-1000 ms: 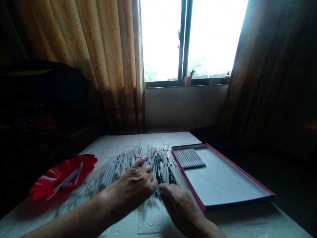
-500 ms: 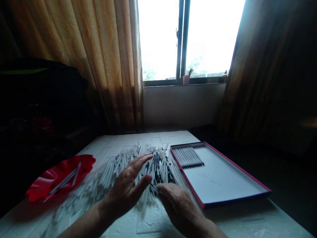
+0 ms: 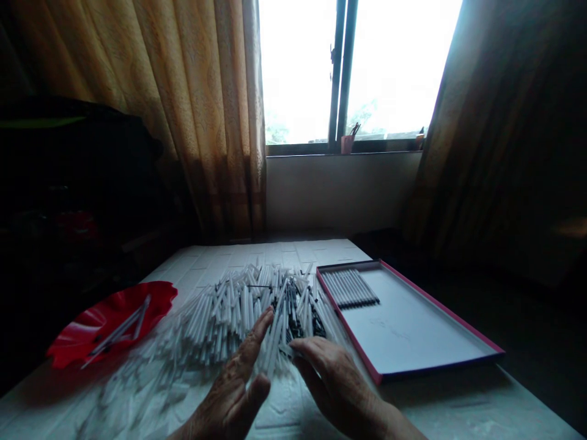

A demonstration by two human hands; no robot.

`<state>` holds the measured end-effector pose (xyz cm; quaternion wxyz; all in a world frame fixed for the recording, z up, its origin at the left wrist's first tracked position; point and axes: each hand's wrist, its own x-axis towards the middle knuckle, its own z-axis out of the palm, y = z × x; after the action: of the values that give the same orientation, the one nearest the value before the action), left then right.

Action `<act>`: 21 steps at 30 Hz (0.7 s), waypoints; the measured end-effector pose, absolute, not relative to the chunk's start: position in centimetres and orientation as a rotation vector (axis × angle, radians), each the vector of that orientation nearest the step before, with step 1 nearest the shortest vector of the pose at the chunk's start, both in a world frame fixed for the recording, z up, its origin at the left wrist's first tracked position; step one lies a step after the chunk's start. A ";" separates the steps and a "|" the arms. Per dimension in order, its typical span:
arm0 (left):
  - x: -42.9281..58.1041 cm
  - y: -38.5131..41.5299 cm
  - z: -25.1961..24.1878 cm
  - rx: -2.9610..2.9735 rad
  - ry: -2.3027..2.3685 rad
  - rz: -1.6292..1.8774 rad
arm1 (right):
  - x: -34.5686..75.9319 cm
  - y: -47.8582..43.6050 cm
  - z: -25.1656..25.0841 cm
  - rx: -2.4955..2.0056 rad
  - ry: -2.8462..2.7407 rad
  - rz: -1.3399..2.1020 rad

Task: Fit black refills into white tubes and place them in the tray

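A large loose pile of thin whitish tubes (image 3: 229,311), some with black ends, spreads over the middle of the table. My left hand (image 3: 241,382) is at the near edge of this pile, its fingers stretched out and the thumb apart, with nothing held. To its right, my right hand (image 3: 328,373) has its thumb and fingers pressed together at the pile's near right edge; what is between the fingertips is too small to make out. Beyond it, a shallow pink-edged box lid (image 3: 426,336) carries a neat row of similar tubes (image 3: 351,288) in its far left corner.
On the left of the table (image 3: 275,249) stands a red wavy-edged dish (image 3: 132,293) with a few tubes in it. A window, curtains and a small pink cup (image 3: 347,144) with sticks on the sill are behind. Dark objects fill the left side.
My left hand has moved down and toward me, away from the pile's middle, uncovering more tubes. My right hand stays in nearly the same place. The view has shifted slightly.
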<state>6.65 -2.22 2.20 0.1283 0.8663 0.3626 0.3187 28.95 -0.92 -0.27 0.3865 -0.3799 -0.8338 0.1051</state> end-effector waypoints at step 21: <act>7.6 0.7 1.3 3.130 0.940 1.281 | 30.5 0.4 3.7 -1.020 -2.338 -0.318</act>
<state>7.65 0.70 1.25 -0.1831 0.8767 0.2632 0.3587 30.51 0.38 3.66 0.2818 -0.3807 -0.8727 -0.1189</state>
